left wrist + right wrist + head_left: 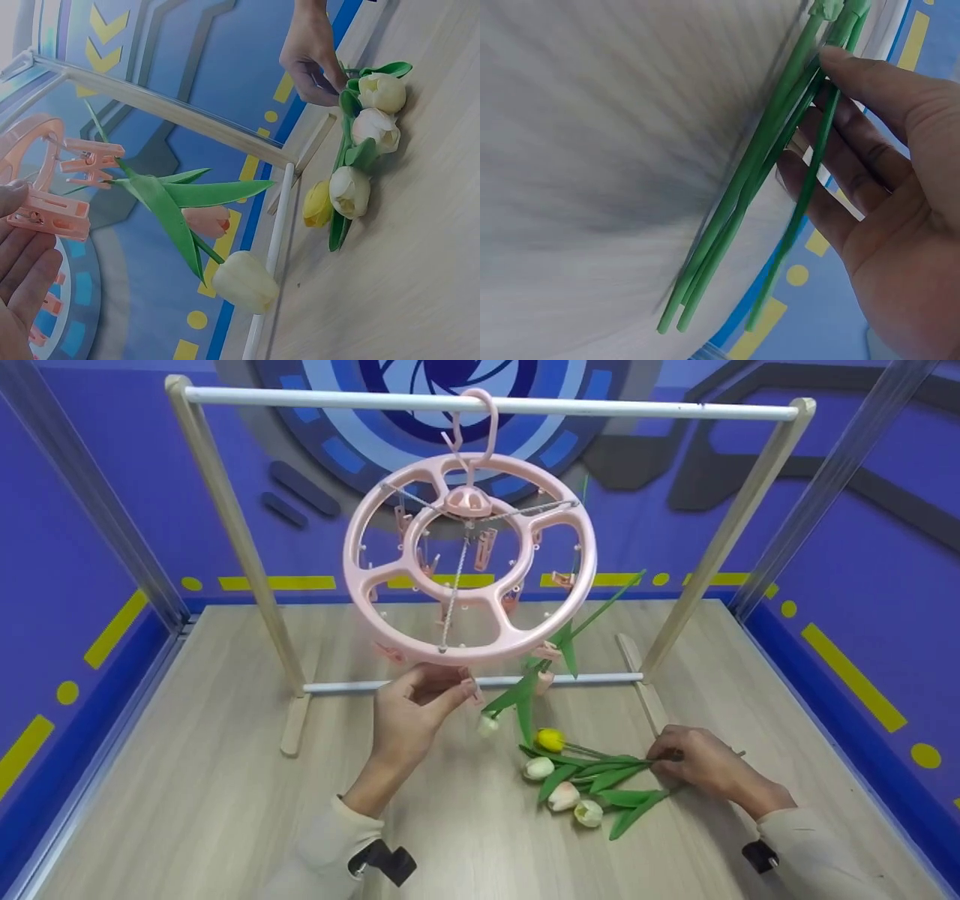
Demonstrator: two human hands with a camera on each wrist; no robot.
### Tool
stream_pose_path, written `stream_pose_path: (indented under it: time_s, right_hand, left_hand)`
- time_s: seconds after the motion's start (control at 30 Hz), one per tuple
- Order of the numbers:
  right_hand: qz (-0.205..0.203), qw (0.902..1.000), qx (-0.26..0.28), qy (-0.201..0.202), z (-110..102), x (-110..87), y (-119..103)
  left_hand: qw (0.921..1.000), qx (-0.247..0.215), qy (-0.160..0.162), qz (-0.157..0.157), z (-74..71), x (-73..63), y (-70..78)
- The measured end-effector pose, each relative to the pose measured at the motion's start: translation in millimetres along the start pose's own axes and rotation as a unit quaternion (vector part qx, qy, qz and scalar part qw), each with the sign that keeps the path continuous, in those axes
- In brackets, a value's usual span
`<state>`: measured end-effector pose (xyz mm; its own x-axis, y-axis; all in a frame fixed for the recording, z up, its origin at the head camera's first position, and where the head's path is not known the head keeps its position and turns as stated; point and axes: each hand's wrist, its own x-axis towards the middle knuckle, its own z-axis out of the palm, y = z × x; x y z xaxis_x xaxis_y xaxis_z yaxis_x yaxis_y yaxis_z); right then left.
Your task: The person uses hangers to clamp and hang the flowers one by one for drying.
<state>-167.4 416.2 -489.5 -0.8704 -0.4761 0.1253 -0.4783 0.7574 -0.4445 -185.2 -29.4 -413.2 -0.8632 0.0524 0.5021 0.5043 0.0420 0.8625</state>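
Okay, left hand pinches a pink plastic clip by the round pink hanger's near edge, open air below. Right hand pinches green-stemmed white-and-yellow tulips on wood-grain tabletop, inside blue walls.

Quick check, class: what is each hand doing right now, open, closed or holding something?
Left hand: closed, pinching a pink clip.
Right hand: closed, pinching a green flower stem.
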Motion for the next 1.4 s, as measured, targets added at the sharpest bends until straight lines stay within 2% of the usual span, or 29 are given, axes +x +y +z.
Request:
stream_pose_path:
  time_s: [0.17, 0.37, 0.77, 1.2, 1.4]
  right_hand:
    - [-0.014, 0.9996, 0.003, 0.025, 0, -0.1, 1]
    - [-0.028, 0.9968, 0.037, 0.066, -5, 1.7, -3]
    - [-0.104, 0.9848, 0.040, 0.133, -37, 16.7, -37]
    - [-0.188, 0.9693, 0.044, 0.152, -50, 26.9, -80]
    - [-0.196, 0.9682, 0.039, 0.151, -56, 30.5, -96]
  left_hand:
    - [1.0000, 0.001, 0.000, -0.001, 0.3, 0.6, 0.5]
    - [1.0000, 0.000, 0.003, 0.000, 0.0, 1.4, 0.8]
    - [1.0000, -0.004, 0.002, 0.003, 1.3, 3.0, 2.4]
    - [0.9999, -0.008, 0.003, 0.008, 2.7, 3.8, 3.8]
    - [0.9997, -0.020, 0.006, 0.015, 3.6, 4.7, 5.3]
